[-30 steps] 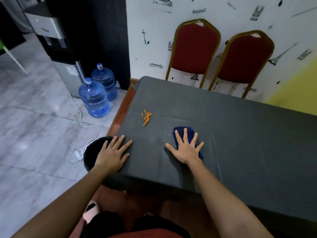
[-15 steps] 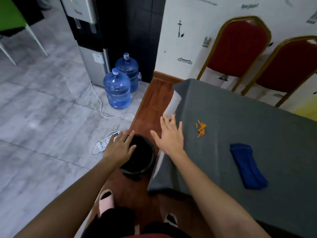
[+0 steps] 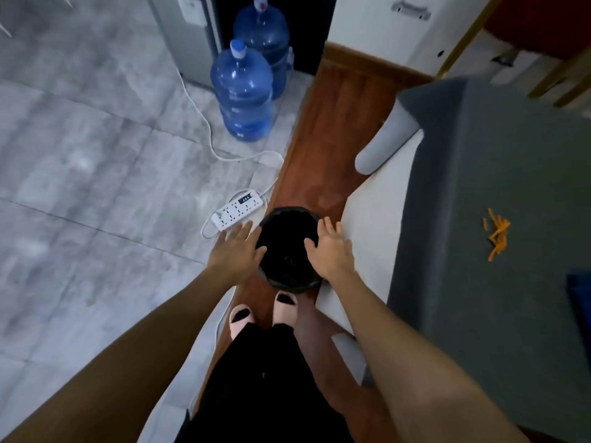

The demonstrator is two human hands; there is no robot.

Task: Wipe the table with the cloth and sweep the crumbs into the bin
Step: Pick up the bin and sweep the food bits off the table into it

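A round black bin (image 3: 287,247) stands on the wooden floor strip beside the table. My left hand (image 3: 235,251) is at the bin's left rim and my right hand (image 3: 331,251) at its right rim, both with fingers straight and spread. Whether they touch the rim I cannot tell. Orange crumbs (image 3: 497,235) lie in a small heap on the grey tablecloth (image 3: 479,155). Only a corner of the blue cloth (image 3: 580,298) shows at the right edge, lying on the table.
A white power strip (image 3: 238,207) with its cable lies on the tiles just left of the bin. Two blue water jugs (image 3: 243,91) stand further back by a dispenser. A white table leg (image 3: 388,139) slants down nearby. My pink slippers (image 3: 263,310) are right behind the bin.
My right hand left the blue cloth and the table, and both hands dropped down to the bin's two sides. My view swung left and down toward the floor.
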